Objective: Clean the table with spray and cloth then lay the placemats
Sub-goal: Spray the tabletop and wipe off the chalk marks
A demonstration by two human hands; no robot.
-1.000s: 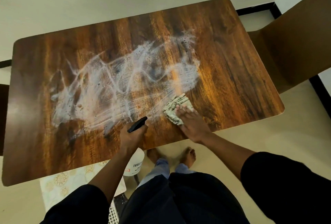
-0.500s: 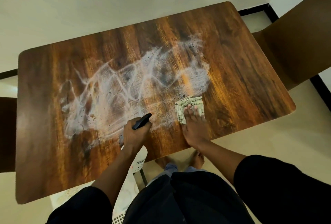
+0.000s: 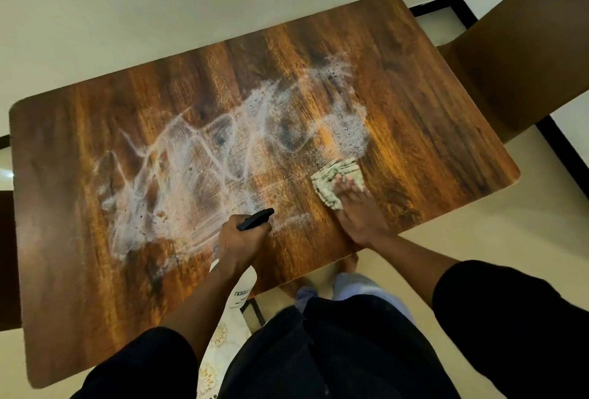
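Note:
A dark wooden table (image 3: 430,111) fills the view, smeared across its middle with white foamy spray streaks (image 3: 197,175). My left hand (image 3: 237,242) grips a white spray bottle (image 3: 242,287) with a black nozzle, held at the table's near edge. My right hand (image 3: 357,210) presses flat on a folded green-and-white cloth (image 3: 331,177) at the right end of the foam. A pale patterned placemat (image 3: 220,341) shows below the table edge, mostly hidden by my arm and body.
A brown chair (image 3: 526,63) stands at the table's right end. Another dark chair (image 3: 8,255) sits at the left edge. A white wall runs behind the table. My feet stand on the cream floor (image 3: 478,229) under the near edge.
My right hand has slid the cloth a little away from me and to the right along the foam's edge. My left hand has stayed put with the bottle. My head has shifted slightly.

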